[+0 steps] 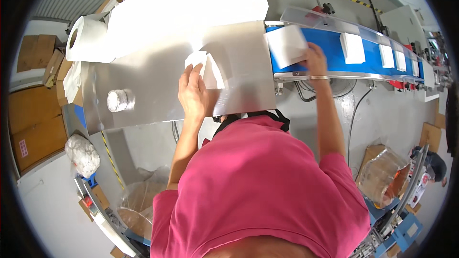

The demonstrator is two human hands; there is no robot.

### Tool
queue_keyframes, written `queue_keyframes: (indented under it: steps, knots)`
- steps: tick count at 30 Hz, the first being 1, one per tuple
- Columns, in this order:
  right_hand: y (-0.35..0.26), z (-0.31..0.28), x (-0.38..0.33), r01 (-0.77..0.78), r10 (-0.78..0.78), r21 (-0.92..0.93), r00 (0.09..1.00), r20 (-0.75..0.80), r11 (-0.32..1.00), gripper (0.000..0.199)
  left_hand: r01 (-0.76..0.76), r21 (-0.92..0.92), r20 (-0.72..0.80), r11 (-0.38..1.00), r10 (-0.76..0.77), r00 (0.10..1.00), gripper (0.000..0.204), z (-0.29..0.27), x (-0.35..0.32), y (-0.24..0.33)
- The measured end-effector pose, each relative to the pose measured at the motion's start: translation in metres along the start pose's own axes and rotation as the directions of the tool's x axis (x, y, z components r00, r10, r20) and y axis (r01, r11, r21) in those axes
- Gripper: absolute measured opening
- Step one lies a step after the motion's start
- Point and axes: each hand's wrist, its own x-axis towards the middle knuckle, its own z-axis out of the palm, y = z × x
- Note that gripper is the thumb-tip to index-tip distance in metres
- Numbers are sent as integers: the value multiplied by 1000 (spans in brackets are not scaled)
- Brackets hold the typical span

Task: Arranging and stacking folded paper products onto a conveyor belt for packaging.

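Nearest my camera I see the pink shirt (pixel 267 177), then the metal table (pixel 158 86) and blue belt (pixel 331 43). The right hand (pixel 314 62) pinches a white stack (pixel 286 46) edgewise over the belt, perhaps keeping it together; the left hand (pixel 193 94) touches white sheets (pixel 213 75) on the table, probably steadying them, pinch unclear.

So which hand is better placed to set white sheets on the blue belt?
Probably the right hand: it is over the blue belt, holding a blurred white stack. The left hand is farther off, touching other white sheets on the steel table.
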Motion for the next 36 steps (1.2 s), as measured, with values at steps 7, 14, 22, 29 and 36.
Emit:
queue_keyframes:
  steps: [7,14,22,29,36]
  knots:
    - [-27,25,-27,281,-284,-802,948,146,527,53,-39,-155,9,987,40,999,45,10,0,3]
    - [12,133,-50,-456,535,-300,579,615,838,52,-596,-11,95,803,594,799,45,22,-21,7]
    - [7,100,-51,-389,254,-20,561,788,921,41,428,-865,386,261,-197,901,112,32,-29,-2]
    - [19,95,-41,81,-115,84,554,825,993,44,384,-899,382,212,-51,923,82,45,-16,3]
    - [35,101,-46,505,-327,-47,624,710,862,58,113,-831,131,544,-5,991,65,84,-23,10]
